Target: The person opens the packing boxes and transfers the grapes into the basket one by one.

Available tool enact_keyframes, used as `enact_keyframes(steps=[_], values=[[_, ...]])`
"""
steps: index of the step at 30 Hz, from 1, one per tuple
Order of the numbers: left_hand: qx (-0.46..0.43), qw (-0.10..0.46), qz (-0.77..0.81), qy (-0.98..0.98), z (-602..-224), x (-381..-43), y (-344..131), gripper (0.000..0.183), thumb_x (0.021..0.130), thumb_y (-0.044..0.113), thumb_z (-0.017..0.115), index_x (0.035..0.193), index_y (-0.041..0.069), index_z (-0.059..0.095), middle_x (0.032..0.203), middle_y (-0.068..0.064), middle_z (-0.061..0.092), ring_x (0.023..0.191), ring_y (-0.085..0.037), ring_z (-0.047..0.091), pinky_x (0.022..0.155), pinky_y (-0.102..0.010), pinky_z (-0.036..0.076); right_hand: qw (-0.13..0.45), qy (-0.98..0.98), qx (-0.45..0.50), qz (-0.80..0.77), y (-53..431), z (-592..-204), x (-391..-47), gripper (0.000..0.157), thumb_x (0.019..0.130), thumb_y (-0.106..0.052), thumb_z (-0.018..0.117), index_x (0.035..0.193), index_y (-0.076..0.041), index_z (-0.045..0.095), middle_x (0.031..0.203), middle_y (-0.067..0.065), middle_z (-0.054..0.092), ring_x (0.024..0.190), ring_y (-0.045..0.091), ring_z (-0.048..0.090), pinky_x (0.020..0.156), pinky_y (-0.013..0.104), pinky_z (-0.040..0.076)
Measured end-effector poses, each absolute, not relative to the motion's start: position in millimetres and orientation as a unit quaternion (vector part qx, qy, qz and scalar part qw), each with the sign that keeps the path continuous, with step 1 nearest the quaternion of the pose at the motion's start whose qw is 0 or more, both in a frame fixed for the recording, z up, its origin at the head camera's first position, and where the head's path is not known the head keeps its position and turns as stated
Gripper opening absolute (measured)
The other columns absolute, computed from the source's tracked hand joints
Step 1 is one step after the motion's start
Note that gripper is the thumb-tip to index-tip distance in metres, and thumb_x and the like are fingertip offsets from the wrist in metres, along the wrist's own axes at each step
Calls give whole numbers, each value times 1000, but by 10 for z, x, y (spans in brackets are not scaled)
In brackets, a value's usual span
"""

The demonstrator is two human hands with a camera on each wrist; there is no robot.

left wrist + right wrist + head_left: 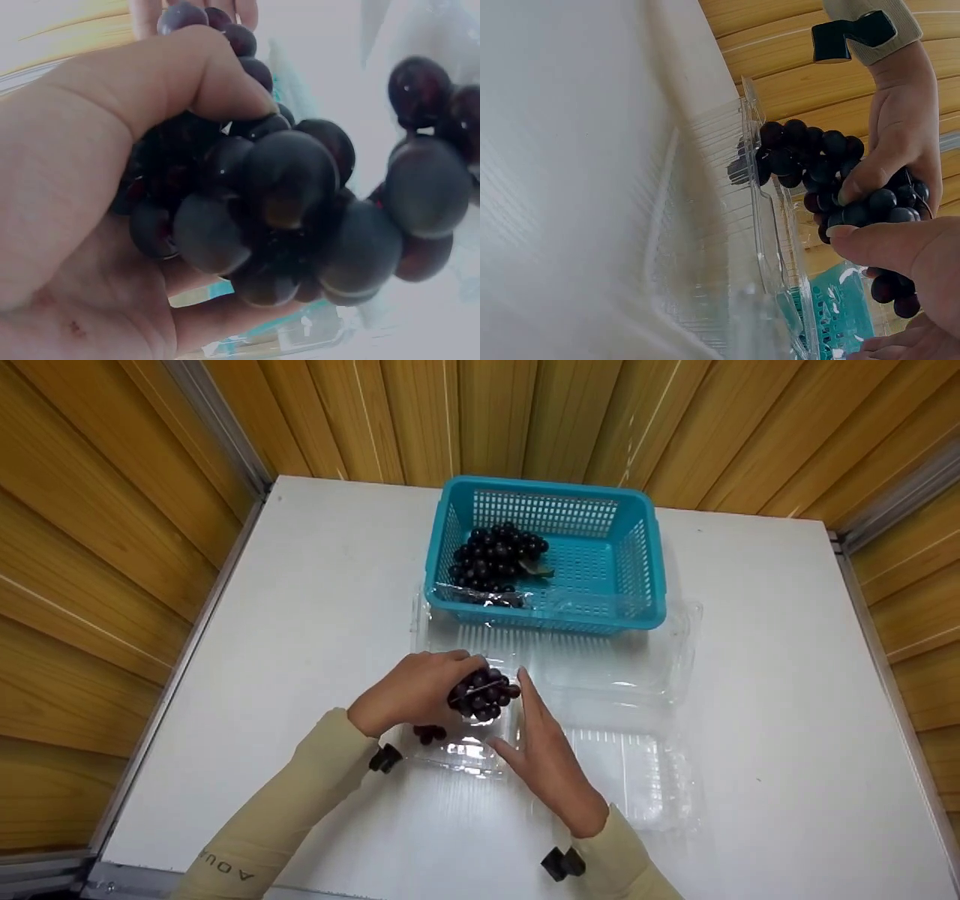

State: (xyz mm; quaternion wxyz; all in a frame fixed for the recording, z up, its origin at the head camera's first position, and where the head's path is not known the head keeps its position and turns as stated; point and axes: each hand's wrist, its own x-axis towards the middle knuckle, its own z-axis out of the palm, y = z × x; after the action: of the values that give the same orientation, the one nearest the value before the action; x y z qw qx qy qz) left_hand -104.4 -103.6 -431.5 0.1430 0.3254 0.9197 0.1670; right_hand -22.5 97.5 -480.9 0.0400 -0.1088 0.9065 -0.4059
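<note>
My left hand (424,686) grips a bunch of dark grapes (484,694), its thumb (172,71) lying across the top and its fingers beneath. The bunch is over the left of two clear plastic containers (480,769). In the head view, some lower grapes (429,733) show below the left hand, and the right wrist view has this end of the bunch (780,154) at the container's rim. To the right of the grapes is my right hand (544,754), fingers straight and thumb spread. In the right wrist view its thumb (900,247) overlaps the bunch; contact is unclear.
A blue-green basket (652,562) with more dark grapes (491,559) stands at the back. The second clear container (622,772) lies at the right, its lid (622,660) folded back against the basket. Wood-patterned walls (495,420) surround the white table (787,697).
</note>
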Motion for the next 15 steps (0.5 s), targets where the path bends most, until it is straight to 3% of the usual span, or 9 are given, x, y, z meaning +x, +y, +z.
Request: enact_keyframes(steps=[8, 15], values=[[333, 120, 185, 917, -4210, -1101, -1021, 62, 70, 31, 85, 125, 21, 55, 116, 0, 65, 100, -20, 64, 89, -44, 53, -14, 907, -131, -400, 1021, -4818, -240, 100, 82, -18, 78, 155, -6, 11, 158, 13, 28, 143, 28, 35, 110, 44, 38], [320, 125, 182, 921, -4094, -1141, -1004, 66, 70, 26, 84, 128, 21, 54, 118, 1, 65, 100, -21, 62, 87, -44, 52, -26, 910, -120, -397, 1035, -4802, -253, 98, 83, -21, 77, 156, -12, 11, 158, 12, 29, 142, 27, 36, 111, 42, 38]])
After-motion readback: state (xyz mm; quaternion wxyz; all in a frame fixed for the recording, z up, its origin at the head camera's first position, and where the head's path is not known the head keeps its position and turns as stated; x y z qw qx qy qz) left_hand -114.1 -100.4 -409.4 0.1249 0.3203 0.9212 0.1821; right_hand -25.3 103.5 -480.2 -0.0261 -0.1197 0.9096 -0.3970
